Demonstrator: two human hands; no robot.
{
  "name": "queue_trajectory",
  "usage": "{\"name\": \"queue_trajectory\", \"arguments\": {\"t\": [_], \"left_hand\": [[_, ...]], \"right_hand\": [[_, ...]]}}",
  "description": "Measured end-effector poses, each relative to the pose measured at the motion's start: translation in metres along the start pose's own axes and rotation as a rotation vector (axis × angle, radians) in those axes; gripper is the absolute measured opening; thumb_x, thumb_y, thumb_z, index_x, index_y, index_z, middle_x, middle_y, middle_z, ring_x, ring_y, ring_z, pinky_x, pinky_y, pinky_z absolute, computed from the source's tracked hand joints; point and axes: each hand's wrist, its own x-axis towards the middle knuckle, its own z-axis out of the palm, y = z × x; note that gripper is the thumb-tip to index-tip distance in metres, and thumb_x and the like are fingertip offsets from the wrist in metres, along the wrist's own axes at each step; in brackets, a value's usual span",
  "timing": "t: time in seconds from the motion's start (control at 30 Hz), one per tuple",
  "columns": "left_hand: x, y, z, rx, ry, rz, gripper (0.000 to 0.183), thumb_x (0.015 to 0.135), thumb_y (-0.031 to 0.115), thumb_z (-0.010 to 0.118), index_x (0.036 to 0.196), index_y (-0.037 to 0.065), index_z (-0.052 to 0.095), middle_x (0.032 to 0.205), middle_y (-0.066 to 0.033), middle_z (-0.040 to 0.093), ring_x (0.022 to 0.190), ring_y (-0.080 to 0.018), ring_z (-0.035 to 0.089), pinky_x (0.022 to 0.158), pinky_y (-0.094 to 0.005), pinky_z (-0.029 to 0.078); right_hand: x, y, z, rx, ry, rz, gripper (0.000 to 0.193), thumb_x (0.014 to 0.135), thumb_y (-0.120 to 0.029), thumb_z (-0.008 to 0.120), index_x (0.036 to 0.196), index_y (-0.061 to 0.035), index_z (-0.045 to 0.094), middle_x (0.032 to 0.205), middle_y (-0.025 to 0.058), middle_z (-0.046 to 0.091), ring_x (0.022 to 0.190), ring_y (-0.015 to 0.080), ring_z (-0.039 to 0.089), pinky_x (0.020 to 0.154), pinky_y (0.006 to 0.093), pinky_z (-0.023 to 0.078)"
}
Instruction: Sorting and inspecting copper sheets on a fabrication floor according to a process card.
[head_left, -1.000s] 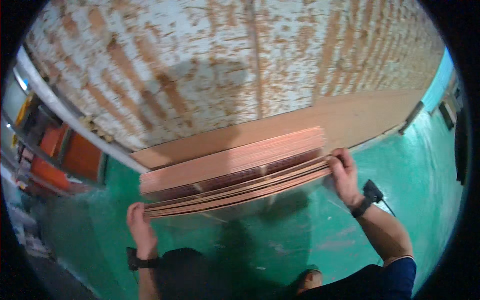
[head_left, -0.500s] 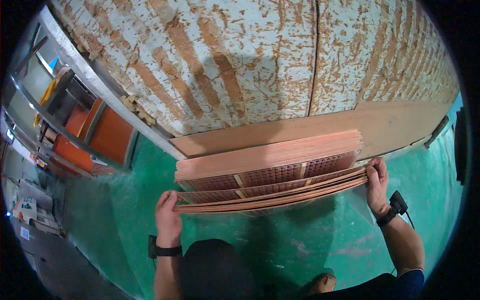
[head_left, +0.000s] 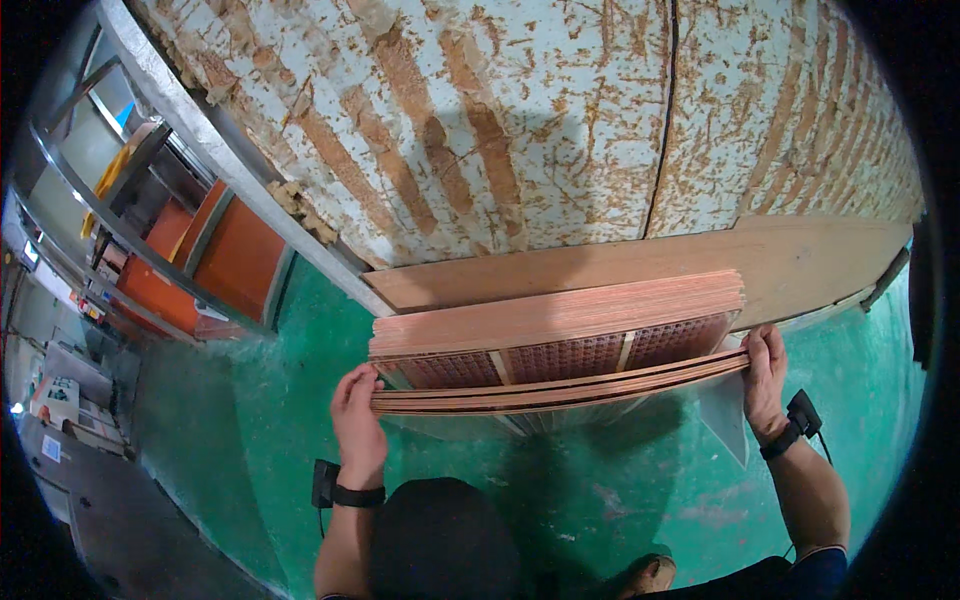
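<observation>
Several thin copper-coloured panels [head_left: 560, 395] stand on edge in a slightly bowed bundle between my hands. At their left end, my left hand [head_left: 358, 420] has its fingers closed round the corner. My right hand [head_left: 765, 385] grips the right end, thumb and fingers bent over the top edge. Just behind the bundle, a thicker stack of similar panels [head_left: 560, 310] leans toward the wall. Its front panel shows a dark reddish grid pattern split by pale strips. The lower part of the held panels is mostly hidden by the steep view.
A wooden board [head_left: 830, 260] runs along the foot of the worn, scratched wall [head_left: 560, 130]. To the left are a metal post [head_left: 240, 150] and a rack with orange panels [head_left: 240, 260]. The floor [head_left: 640, 480] is green. A translucent sheet [head_left: 722, 415] hangs beside my right hand.
The held panels have come closer together, and the patterned face that showed among them is now covered. My left hand has shifted up slightly at its end. The whole view has moved a little.
</observation>
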Motion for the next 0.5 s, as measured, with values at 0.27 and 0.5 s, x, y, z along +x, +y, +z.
{"name": "queue_trajectory", "arguments": {"t": [0.27, 0.5], "left_hand": [[0.002, -0.01, -0.009, -0.103, 0.001, -0.025, 0.016, 0.103, 0.017, 0.063, 0.107, 0.002, 0.066, 0.095, -0.0017, 0.062, 0.091, -0.0122, 0.057, 0.089, -0.0281, 0.045], [-0.003, 0.008, 0.01, -0.098, 0.067, -0.067, 0.021, 0.103, 0.015, 0.061, 0.118, 0.001, 0.068, 0.099, -0.0012, 0.062, 0.093, -0.0116, 0.056, 0.089, -0.0279, 0.044]], "right_hand": [[-0.001, -0.007, 0.0, 0.033, -0.047, 0.094, 0.036, 0.104, -0.028, 0.055, 0.128, -0.0004, 0.059, 0.088, -0.003, 0.05, 0.079, 0.0061, 0.044, 0.068, 0.0225, 0.035], [-0.001, -0.005, 0.004, 0.01, 0.006, -0.013, 0.024, 0.105, -0.027, 0.054, 0.106, -0.0041, 0.059, 0.09, -0.0036, 0.052, 0.082, 0.0069, 0.045, 0.071, 0.0237, 0.037]]}}
